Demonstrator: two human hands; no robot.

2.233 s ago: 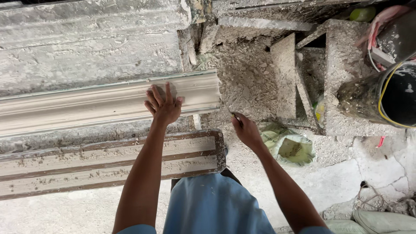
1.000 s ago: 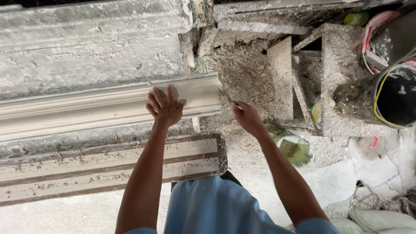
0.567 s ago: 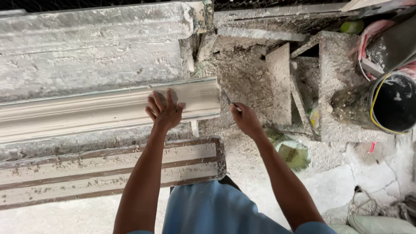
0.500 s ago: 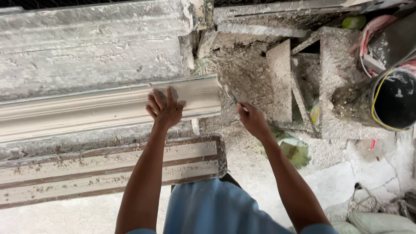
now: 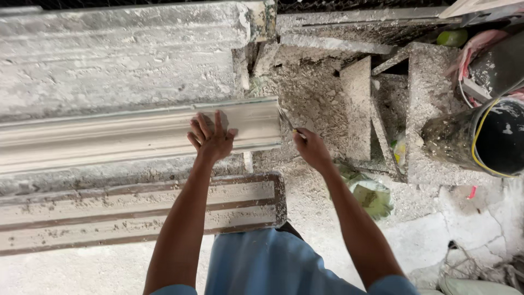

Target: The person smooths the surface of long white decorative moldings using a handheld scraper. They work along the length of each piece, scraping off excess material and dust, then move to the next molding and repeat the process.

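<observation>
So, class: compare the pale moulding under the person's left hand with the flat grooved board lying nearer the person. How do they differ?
The moulding has a curved, stepped profile; the grooved board is flat with long dark grooves. The moulding looks fairly smooth and pale; the board is crusted with crumbs. The left hand rests on the moulding, and the right hand works at its end; the board is untouched. Both lie lengthwise, side by side.

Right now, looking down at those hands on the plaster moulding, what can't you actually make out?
All from the head view:
- The tool in the right hand: only a thin tip shows, the fingers hide the rest.
- The moulding: its far end is cut off by the left edge.
- The left hand palm: pressed down, contact hidden.
- The black bucket: cropped by the right edge, inside too dark.
</observation>
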